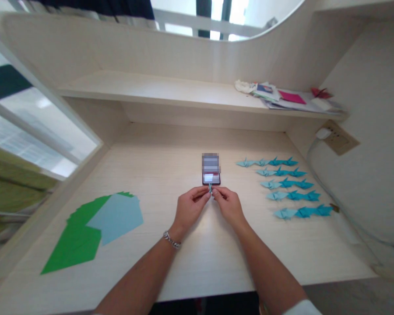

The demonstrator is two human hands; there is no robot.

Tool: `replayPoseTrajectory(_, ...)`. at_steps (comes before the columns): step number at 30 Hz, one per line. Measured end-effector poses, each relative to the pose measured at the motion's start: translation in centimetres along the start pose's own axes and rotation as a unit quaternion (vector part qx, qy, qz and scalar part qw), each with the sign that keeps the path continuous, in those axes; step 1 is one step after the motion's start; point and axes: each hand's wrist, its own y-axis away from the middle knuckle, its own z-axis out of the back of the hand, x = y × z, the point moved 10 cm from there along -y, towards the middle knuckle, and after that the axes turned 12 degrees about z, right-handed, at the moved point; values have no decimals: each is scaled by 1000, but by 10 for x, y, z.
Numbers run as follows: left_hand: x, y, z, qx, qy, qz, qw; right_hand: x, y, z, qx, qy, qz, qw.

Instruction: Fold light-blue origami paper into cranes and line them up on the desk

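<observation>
Daylight from the window [36, 131] at my left floods the desk [151, 166] bright and even; shadows under my left hand [190, 205] and right hand [228, 204] are faint. The paper piece [210, 189] I pinch looks soft, the phone screen [209, 177] glares, and the edges bow.

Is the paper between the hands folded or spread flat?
Folded: the teal paper is a small narrow sliver pinched between the fingertips of the left hand and right hand, unlike the flat sheets spread on the desk.
</observation>
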Motion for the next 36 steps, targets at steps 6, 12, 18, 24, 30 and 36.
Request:
replayPoseTrajectory(6, -11, 6, -7, 11, -44, -26, 999, -25, 1, -6, 3, -116, -79, 990)
replayPoseTrajectory(12, -19, 1, 24, -106, -108, -57, 987, -39, 5, -1, -13, -117, -132, 984)
replayPoseTrajectory(18, -5, -5, 4, -5, -74, -11, 997, -34, 5, -7, 29, -110, -125, 986)
replayPoseTrajectory(24, 5, -7, 1, 10, -89, 13, 996, -24, 2, -3, 34, -63, -92, 993)
replayPoseTrajectory(30, 8, -8, -1, 36, -50, 27, 998, -19, 2, -2, 45, -55, -84, 994)
replayPoseTrajectory(36, 8, -8, -7, 76, -15, 44, 996, -19, 3, -4, 54, -77, -92, 991)
